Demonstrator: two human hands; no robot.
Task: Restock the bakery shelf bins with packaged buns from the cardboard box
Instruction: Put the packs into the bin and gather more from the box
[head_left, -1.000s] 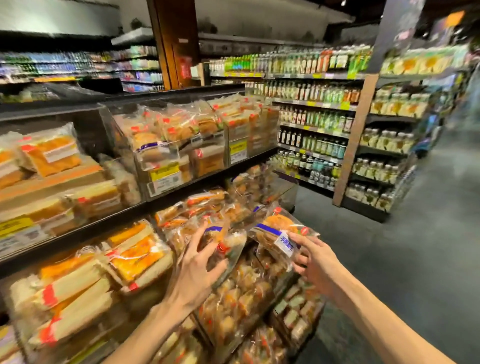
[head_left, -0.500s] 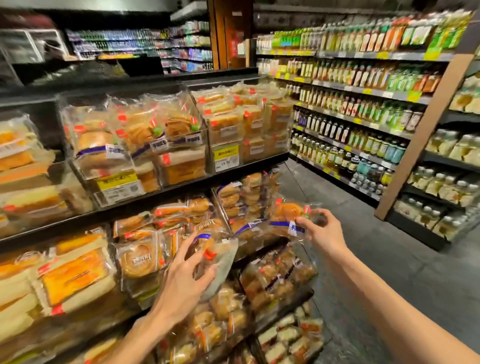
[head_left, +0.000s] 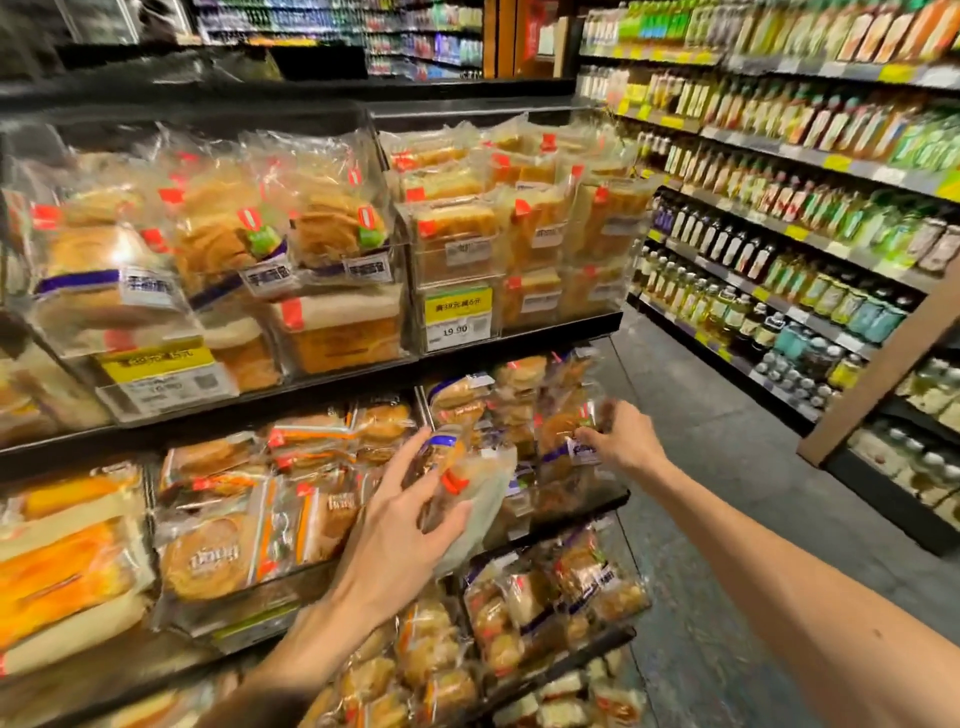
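My left hand (head_left: 400, 525) grips a clear bun packet (head_left: 467, 488) with a blue band and a red clip, held in front of the middle shelf. My right hand (head_left: 621, 436) holds a second bun packet (head_left: 563, 431) with a blue-and-white label and pushes it into the clear bin (head_left: 514, 415) at the right end of the middle shelf, among other bun packs. The cardboard box is out of view.
The upper shelf carries clear bins of bread packets and a yellow price tag (head_left: 457, 317). Toast and cake packs (head_left: 67, 561) fill the left. A lower bin (head_left: 556, 597) juts out below my hands. The grey aisle floor (head_left: 727, 467) and a bottle shelf (head_left: 789, 249) lie to the right.
My right hand has carried its packet up and away from me into the right-end bin. My left hand has kept its packet, rising slightly. My view has swung right.
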